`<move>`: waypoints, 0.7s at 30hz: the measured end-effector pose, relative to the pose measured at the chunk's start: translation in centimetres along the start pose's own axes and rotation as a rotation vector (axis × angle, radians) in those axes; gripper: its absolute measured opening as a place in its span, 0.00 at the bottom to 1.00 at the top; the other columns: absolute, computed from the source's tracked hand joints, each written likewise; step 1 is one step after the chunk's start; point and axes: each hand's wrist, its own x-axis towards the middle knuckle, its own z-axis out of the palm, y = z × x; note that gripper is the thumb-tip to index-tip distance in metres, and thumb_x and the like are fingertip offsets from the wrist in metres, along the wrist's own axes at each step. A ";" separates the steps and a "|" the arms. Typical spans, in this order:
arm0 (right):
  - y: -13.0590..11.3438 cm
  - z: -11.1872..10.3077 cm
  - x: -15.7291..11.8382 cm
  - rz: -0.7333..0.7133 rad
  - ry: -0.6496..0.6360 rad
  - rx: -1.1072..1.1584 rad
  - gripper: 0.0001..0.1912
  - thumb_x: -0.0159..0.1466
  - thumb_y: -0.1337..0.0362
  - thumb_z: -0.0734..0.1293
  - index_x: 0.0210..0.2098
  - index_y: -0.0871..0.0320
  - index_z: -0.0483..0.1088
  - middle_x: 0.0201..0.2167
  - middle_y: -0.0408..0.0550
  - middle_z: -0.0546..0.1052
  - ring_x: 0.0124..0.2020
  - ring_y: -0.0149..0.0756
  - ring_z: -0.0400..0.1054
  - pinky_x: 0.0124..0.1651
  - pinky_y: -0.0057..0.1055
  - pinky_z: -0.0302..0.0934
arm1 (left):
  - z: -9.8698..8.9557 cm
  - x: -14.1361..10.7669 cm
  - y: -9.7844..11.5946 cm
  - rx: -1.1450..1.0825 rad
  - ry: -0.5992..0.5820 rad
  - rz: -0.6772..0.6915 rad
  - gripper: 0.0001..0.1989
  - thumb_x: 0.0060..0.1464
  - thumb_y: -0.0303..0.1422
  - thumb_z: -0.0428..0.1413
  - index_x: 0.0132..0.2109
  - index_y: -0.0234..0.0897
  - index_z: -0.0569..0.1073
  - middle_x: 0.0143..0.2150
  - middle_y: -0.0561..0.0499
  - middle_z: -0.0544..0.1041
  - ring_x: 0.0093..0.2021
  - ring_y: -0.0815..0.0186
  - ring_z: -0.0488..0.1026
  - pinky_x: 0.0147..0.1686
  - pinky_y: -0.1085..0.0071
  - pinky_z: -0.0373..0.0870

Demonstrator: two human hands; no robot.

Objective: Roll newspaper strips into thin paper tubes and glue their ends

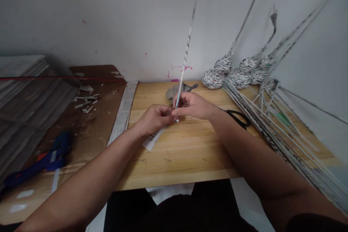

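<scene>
The left forearm [108, 165] comes in bare from eight o'clock, angled up between one and two o'clock, and ends in the left hand [154, 117], whose thumb points toward three. The right forearm [244, 148] enters from four o'clock, slanting between ten and eleven; the right hand [195, 106] has its thumb aimed at nine. Both hands meet near the center, fingers [166, 109] curled in a pinch, fingertips close together. The dark-clothed torso [181, 212] sits at six o'clock.
</scene>
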 end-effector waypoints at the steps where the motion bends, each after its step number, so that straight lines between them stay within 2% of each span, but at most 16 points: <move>1: 0.0 -0.1 0.0 0.001 0.002 -0.039 0.15 0.52 0.60 0.75 0.33 0.58 0.66 0.26 0.39 0.71 0.28 0.30 0.67 0.33 0.29 0.62 | -0.1 0.0 0.1 0.037 -0.019 0.014 0.08 0.46 0.34 0.63 0.33 0.34 0.80 0.26 0.52 0.77 0.25 0.69 0.69 0.27 0.74 0.63; 4: 0.3 -0.1 0.0 -0.007 0.057 -0.168 0.13 0.54 0.61 0.73 0.32 0.58 0.67 0.27 0.40 0.72 0.29 0.30 0.67 0.34 0.29 0.62 | -0.4 0.2 0.4 0.117 -0.015 0.058 0.06 0.47 0.33 0.61 0.33 0.35 0.79 0.26 0.53 0.77 0.25 0.70 0.69 0.28 0.74 0.62; 9: 0.8 0.2 0.4 0.023 0.210 -0.154 0.13 0.55 0.60 0.72 0.32 0.57 0.64 0.24 0.41 0.74 0.27 0.33 0.70 0.30 0.29 0.63 | -1.5 0.7 0.4 0.173 0.164 0.142 0.11 0.46 0.35 0.64 0.37 0.36 0.75 0.27 0.53 0.76 0.26 0.68 0.70 0.27 0.74 0.62; 11: 0.9 0.4 0.6 0.009 0.342 -0.129 0.14 0.55 0.59 0.73 0.31 0.56 0.63 0.23 0.41 0.74 0.25 0.34 0.71 0.29 0.29 0.63 | -2.0 0.5 0.7 0.224 0.343 0.207 0.13 0.48 0.38 0.63 0.40 0.37 0.76 0.30 0.50 0.77 0.29 0.66 0.71 0.30 0.72 0.64; 13: 0.9 0.7 0.8 -0.033 0.506 -0.123 0.16 0.54 0.57 0.73 0.30 0.55 0.62 0.22 0.42 0.74 0.24 0.34 0.70 0.27 0.29 0.62 | -2.2 0.0 1.2 0.282 0.581 0.342 0.13 0.50 0.38 0.62 0.43 0.39 0.77 0.40 0.46 0.78 0.40 0.61 0.73 0.40 0.69 0.66; 14: 0.9 0.9 0.9 -0.061 0.585 -0.128 0.16 0.54 0.56 0.73 0.30 0.55 0.62 0.22 0.42 0.74 0.24 0.34 0.70 0.27 0.29 0.62 | -2.1 -0.3 1.6 0.310 0.672 0.420 0.12 0.51 0.38 0.61 0.43 0.40 0.77 0.45 0.45 0.78 0.46 0.59 0.71 0.45 0.67 0.65; 15: 0.8 1.1 0.9 -0.088 0.653 -0.140 0.16 0.55 0.55 0.73 0.29 0.55 0.63 0.23 0.42 0.74 0.24 0.34 0.70 0.27 0.29 0.63 | -1.8 -0.7 1.8 0.336 0.708 0.487 0.12 0.52 0.38 0.61 0.43 0.42 0.78 0.48 0.45 0.77 0.51 0.57 0.69 0.49 0.66 0.63; 16: 0.7 1.3 0.9 -0.115 0.707 -0.154 0.16 0.55 0.55 0.73 0.29 0.55 0.63 0.23 0.43 0.74 0.25 0.34 0.70 0.27 0.30 0.63 | -1.4 -1.0 2.0 0.349 0.687 0.528 0.10 0.52 0.38 0.61 0.42 0.42 0.78 0.47 0.46 0.77 0.52 0.57 0.68 0.51 0.65 0.62; 18: 0.4 1.8 0.8 -0.156 0.764 -0.157 0.15 0.55 0.55 0.73 0.29 0.55 0.64 0.25 0.44 0.75 0.27 0.34 0.70 0.30 0.31 0.65 | -0.5 -1.3 1.9 0.320 0.522 0.536 0.07 0.53 0.38 0.60 0.36 0.41 0.79 0.39 0.46 0.79 0.45 0.58 0.71 0.49 0.64 0.63; 19: 0.2 2.1 0.7 -0.168 0.771 -0.132 0.15 0.55 0.55 0.73 0.29 0.55 0.64 0.26 0.44 0.76 0.28 0.34 0.71 0.32 0.31 0.66 | -0.1 -1.2 1.7 0.284 0.425 0.498 0.08 0.53 0.39 0.60 0.34 0.40 0.80 0.35 0.46 0.79 0.42 0.58 0.71 0.47 0.64 0.64; 21: -0.1 2.8 0.6 -0.174 0.766 -0.045 0.15 0.55 0.56 0.73 0.29 0.55 0.64 0.28 0.45 0.77 0.29 0.35 0.73 0.33 0.32 0.68 | 0.6 -0.6 1.0 0.127 0.269 0.334 0.09 0.52 0.39 0.61 0.32 0.39 0.80 0.33 0.46 0.79 0.37 0.61 0.72 0.42 0.66 0.65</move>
